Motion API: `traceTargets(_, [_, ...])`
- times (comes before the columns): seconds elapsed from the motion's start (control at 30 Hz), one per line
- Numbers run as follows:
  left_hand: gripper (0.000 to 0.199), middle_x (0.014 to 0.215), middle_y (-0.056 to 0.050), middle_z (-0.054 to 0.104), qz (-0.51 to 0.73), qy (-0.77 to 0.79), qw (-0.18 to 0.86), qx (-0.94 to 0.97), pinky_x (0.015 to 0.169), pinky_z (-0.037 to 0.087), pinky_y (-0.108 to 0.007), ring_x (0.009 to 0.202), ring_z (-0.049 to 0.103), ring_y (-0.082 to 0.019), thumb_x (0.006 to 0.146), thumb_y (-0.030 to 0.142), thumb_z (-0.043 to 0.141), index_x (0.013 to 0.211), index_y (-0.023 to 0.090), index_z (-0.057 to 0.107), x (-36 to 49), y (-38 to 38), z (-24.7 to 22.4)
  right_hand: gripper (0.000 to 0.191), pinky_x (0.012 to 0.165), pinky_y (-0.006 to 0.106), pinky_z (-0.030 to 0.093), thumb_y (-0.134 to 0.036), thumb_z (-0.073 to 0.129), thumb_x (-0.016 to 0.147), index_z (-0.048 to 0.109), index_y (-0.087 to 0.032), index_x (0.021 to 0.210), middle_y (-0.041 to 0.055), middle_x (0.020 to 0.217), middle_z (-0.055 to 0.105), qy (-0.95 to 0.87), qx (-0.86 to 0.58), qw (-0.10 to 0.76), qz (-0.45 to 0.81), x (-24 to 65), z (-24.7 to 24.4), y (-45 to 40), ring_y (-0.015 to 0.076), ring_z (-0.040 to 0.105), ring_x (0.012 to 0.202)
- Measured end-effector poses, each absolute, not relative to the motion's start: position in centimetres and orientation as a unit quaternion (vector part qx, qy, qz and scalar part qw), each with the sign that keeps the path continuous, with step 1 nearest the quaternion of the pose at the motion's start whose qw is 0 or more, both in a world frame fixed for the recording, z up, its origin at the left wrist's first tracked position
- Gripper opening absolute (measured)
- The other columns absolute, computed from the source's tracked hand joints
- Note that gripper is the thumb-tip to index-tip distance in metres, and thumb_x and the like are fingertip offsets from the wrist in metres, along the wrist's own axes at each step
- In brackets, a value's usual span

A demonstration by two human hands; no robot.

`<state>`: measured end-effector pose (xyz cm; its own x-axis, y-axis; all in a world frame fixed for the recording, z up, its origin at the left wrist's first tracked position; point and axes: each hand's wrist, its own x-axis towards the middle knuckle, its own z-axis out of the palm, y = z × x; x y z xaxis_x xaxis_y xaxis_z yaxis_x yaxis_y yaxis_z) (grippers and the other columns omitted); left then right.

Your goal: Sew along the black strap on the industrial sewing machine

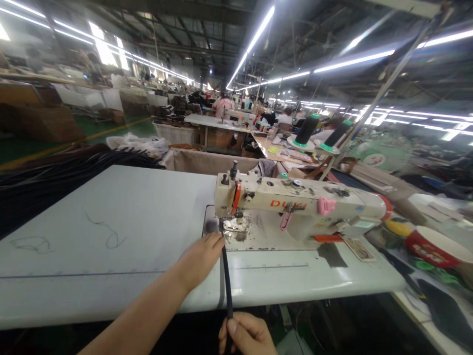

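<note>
A narrow black strap (226, 271) runs from under the presser foot of a white sewing machine (254, 195) down over the table's front edge. My left hand (201, 259) is at the strap just in front of the needle area, its fingers bent together and closed on it. Below the edge, my right hand (249, 334) pinches the lower length of the same strap between thumb and fingers. Between the two hands the strap is nearly straight. The strap's end under the foot is hidden by the machine head.
Loose threads (107, 234) lie on the white table (148, 197). A pile of black strips (74, 185) hangs at the left edge. Thread cones (307, 130) stand behind the machine. At right are a red bowl (438, 246) and a fan (384, 155). Other people work further back.
</note>
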<state>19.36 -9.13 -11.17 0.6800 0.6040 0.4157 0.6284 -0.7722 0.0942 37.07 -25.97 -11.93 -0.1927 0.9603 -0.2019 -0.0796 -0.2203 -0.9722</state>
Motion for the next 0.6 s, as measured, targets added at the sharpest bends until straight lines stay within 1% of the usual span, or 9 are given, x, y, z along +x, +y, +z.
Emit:
traceTargets(0.13, [0.029, 0.138, -0.015, 0.063, -0.237, -0.353, 0.013, -0.905, 0.112, 0.054, -0.046, 0.128, 0.063, -0.027, 0.103, 0.016, 0.047, 0.13, 0.016, 0.059, 19.4, -9.0, -11.0, 0.057, 0.062, 0.025, 0.043, -0.071, 0.067, 0.09, 0.083, -0.018, 0.08, 0.0041, 0.065, 0.069, -0.478, -0.473, 0.413, 0.614, 37.2, -11.3, -25.8, 0.0154, 0.061, 0.063])
traceTargets(0.3, [0.032, 0.141, -0.016, 0.061, -0.244, -0.368, 0.007, -0.897, 0.113, 0.053, -0.046, 0.131, 0.061, -0.028, 0.1, 0.014, 0.052, 0.131, 0.015, 0.058, 19.6, -9.0, -10.9, 0.055, 0.062, 0.025, 0.043, -0.069, 0.067, 0.091, 0.083, -0.018, 0.081, 0.0037, 0.065, 0.068, -0.48, -0.47, 0.409, 0.618, 37.1, -11.5, -26.1, 0.0152, 0.059, 0.063])
traceTargets(0.43, [0.029, 0.135, -0.016, 0.065, -0.224, -0.354, 0.031, -0.908, 0.111, 0.054, -0.044, 0.126, 0.064, -0.028, 0.101, 0.014, 0.049, 0.128, 0.013, 0.06, 19.5, -9.1, -10.8, 0.054, 0.065, 0.026, 0.043, -0.067, 0.065, 0.093, 0.082, -0.017, 0.08, 0.0037, 0.066, 0.068, -0.487, -0.462, 0.408, 0.619, 37.1, -11.0, -26.1, 0.0152, 0.057, 0.063])
traceTargets(0.53, [0.026, 0.129, -0.015, 0.067, -0.208, -0.341, 0.051, -0.915, 0.111, 0.054, -0.043, 0.123, 0.066, -0.027, 0.103, 0.014, 0.046, 0.123, 0.014, 0.063, 19.4, -9.2, -10.7, 0.054, 0.07, 0.029, 0.045, -0.066, 0.065, 0.093, 0.08, -0.017, 0.074, 0.0036, 0.067, 0.067, -0.503, -0.453, 0.41, 0.612, 37.3, -10.5, -26.0, 0.0165, 0.057, 0.067])
traceTargets(0.6, [0.025, 0.128, -0.014, 0.068, -0.2, -0.337, 0.059, -0.918, 0.111, 0.054, -0.043, 0.122, 0.066, -0.026, 0.104, 0.014, 0.045, 0.121, 0.015, 0.064, 19.4, -9.3, -10.5, 0.054, 0.073, 0.03, 0.044, -0.066, 0.068, 0.091, 0.078, -0.018, 0.071, 0.0036, 0.071, 0.067, -0.517, -0.445, 0.414, 0.603, 37.3, -10.2, -25.9, 0.0172, 0.058, 0.071])
